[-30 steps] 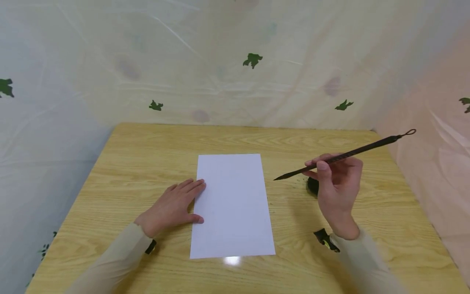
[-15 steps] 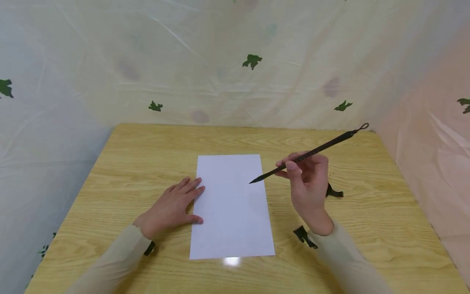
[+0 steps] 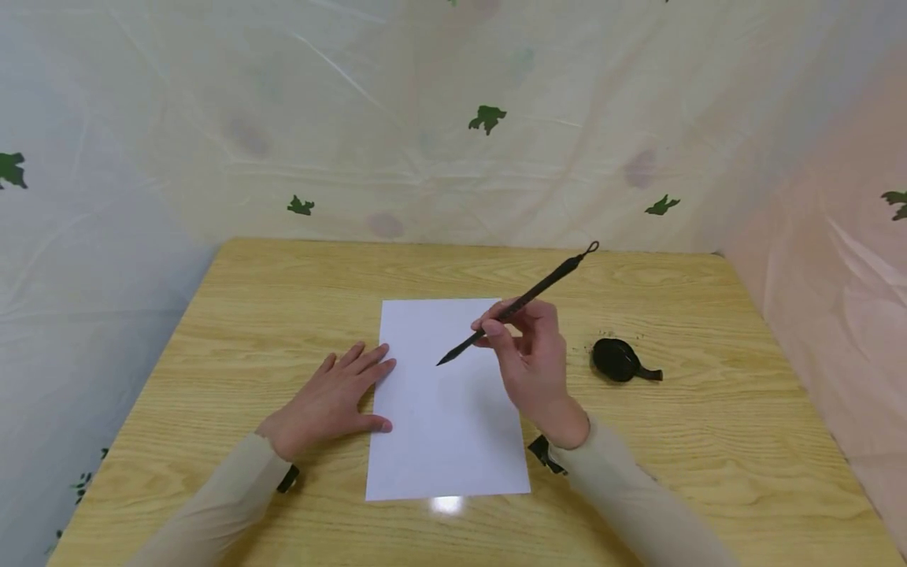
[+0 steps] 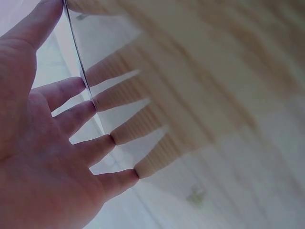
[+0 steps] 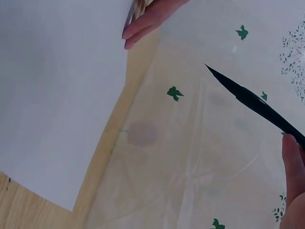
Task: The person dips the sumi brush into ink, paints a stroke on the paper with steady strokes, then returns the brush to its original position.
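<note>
A blank white sheet of paper (image 3: pixel 432 441) lies on the wooden table. My left hand (image 3: pixel 326 405) rests flat with spread fingers, its fingertips and thumb on the paper's left edge; the left wrist view shows the fingertips (image 4: pixel 125 179) pressed down. My right hand (image 3: pixel 531 358) pinches a dark writing brush (image 3: pixel 538 290) between thumb and fingers. The brush slants, its looped end up to the right and its pointed black tip down over the middle of the paper. In the right wrist view the brush (image 5: pixel 257 106) shows its tip apart from the sheet (image 5: pixel 62 86).
A small black ink dish (image 3: pixel 615 361) with a short handle stands right of the paper, with dark specks around it. The wooden table (image 3: pixel 716 441) reaches back to a pale curtain (image 3: pixel 397 134) printed with green birds. A bright reflection shows by the paper's front edge.
My right hand has carried the brush leftward, from beside the ink dish to over the paper. The dish, covered before, now shows fully. The left hand has stayed nearly still.
</note>
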A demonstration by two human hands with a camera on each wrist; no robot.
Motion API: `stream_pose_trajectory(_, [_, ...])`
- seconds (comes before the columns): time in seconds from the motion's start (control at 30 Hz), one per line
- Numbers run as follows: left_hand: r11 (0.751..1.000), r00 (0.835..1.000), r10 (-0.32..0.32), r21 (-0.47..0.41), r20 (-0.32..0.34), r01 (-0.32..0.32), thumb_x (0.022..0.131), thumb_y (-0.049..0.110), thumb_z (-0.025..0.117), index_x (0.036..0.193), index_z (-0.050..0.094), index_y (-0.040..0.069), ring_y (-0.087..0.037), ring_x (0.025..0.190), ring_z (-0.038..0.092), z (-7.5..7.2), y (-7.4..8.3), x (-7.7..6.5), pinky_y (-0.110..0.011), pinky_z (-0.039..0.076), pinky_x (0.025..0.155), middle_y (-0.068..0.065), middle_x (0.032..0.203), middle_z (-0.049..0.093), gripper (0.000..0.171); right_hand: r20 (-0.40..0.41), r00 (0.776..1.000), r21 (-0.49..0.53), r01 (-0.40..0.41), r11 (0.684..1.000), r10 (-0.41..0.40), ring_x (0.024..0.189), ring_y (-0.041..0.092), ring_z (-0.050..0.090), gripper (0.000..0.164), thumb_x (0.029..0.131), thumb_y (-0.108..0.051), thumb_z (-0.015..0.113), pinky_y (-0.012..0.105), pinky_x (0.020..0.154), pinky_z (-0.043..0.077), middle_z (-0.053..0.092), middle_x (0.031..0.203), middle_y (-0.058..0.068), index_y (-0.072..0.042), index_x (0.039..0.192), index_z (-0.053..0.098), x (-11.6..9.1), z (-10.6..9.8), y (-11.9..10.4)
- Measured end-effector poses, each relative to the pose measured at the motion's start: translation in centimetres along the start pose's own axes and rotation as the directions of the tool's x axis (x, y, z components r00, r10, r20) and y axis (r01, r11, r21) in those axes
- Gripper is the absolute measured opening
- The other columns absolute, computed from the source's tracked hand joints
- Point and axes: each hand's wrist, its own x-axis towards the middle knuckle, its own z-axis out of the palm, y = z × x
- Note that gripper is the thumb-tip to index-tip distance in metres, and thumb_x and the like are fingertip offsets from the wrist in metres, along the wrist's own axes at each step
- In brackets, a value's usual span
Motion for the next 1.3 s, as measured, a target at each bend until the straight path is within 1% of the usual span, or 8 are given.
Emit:
stream_pose_trajectory(0.2, [1.000,1.000,-0.004,0.011,0.001,0.004,0.087,0.058,0.077,0.158,0.044,0.010,-0.044,0.155,0.021,-0.1,0.1,0.2,-0.074,0.022,0.115,-0.010,0.168,0.033,0.092,0.062,0.997,-0.070,0.053,0.996,-0.049,0.081,0.031,0.072,0.037,0.103,-0.019,0.064,0.030,0.068,0.063,0.065,0.097,0.023,0.012,0.114,0.045,-0.5,1.6,0.7])
stream_pose_trajectory(0.27, [1.000,1.000,-0.007,0.006,0.003,0.007,0.087,0.058,0.077,0.158,0.044,0.010,-0.044,0.155,0.021,-0.2,0.2,0.2,-0.074,0.022,0.115,-0.010,0.168,0.033,0.092,0.081,0.995,-0.080,0.059,0.995,-0.053,0.080,0.033,0.073,0.037,0.102,-0.017,0.065,0.030,0.069,0.063,0.065,0.096,0.022,0.011,0.114,0.046,-0.6,2.1,0.9])
stream_pose_trajectory(0.6, [1.000,1.000,-0.014,0.004,0.005,0.014,0.086,0.057,0.079,0.157,0.045,0.010,-0.044,0.155,0.021,-0.1,0.1,0.3,-0.074,0.022,0.115,-0.009,0.167,0.033,0.092,0.151,0.988,-0.161,0.044,0.986,-0.020,0.085,0.030,0.074,0.035,0.097,-0.015,0.069,0.026,0.071,0.062,0.066,0.097,0.018,0.007,0.116,0.048,-0.8,3.6,1.2])
stream_pose_trajectory(0.77, [1.000,1.000,-0.020,-0.006,0.007,0.020,0.085,0.057,0.080,0.158,0.045,0.010,-0.044,0.155,0.020,-0.1,0.1,0.4,-0.074,0.021,0.115,-0.009,0.168,0.033,0.093,0.189,0.982,-0.209,0.031,0.978,0.009,0.090,0.029,0.073,0.034,0.092,-0.004,0.074,0.025,0.072,0.061,0.064,0.101,0.015,0.002,0.115,0.049,-1.1,4.1,1.3])
stream_pose_trajectory(0.97, [1.000,1.000,-0.028,0.007,0.008,0.028,0.084,0.057,0.080,0.157,0.046,0.010,-0.044,0.154,0.021,0.0,0.2,0.5,-0.074,0.022,0.115,-0.009,0.167,0.034,0.093,0.239,0.971,-0.214,0.033,0.976,0.020,0.096,0.029,0.072,0.028,0.102,-0.021,0.062,0.023,0.074,0.060,0.064,0.103,0.014,0.000,0.116,0.049,-1.3,4.8,1.6])
stream_pose_trajectory(1.13, [0.999,0.999,-0.045,0.005,0.025,0.045,0.083,0.058,0.081,0.157,0.046,0.011,-0.044,0.155,0.020,-0.1,0.3,0.6,-0.075,0.020,0.115,-0.009,0.167,0.033,0.094,0.278,0.960,-0.224,0.026,0.974,0.038,0.099,0.028,0.072,0.027,0.103,-0.020,0.062,0.022,0.076,0.060,0.063,0.104,0.013,-0.001,0.118,0.050,-1.5,5.2,1.8])
stream_pose_trajectory(1.23, [0.999,0.999,-0.043,-0.003,0.027,0.043,0.083,0.057,0.081,0.158,0.044,0.012,-0.044,0.155,0.019,-0.1,0.3,0.6,-0.074,0.019,0.116,-0.008,0.168,0.032,0.095,0.293,0.955,-0.234,0.021,0.972,0.050,0.100,0.027,0.071,0.028,0.104,-0.026,0.058,0.022,0.076,0.060,0.063,0.105,0.012,-0.002,0.118,0.050,-1.6,5.6,1.8])
stream_pose_trajectory(1.3, [0.999,0.999,-0.037,-0.003,0.024,0.037,0.083,0.057,0.081,0.159,0.043,0.012,-0.044,0.155,0.019,-0.1,0.2,0.6,-0.075,0.020,0.115,-0.008,0.168,0.031,0.096,0.304,0.951,-0.233,0.017,0.972,0.056,0.100,0.026,0.071,0.027,0.104,-0.025,0.058,0.021,0.076,0.059,0.063,0.105,0.012,-0.002,0.117,0.051,-1.6,5.8,1.9])
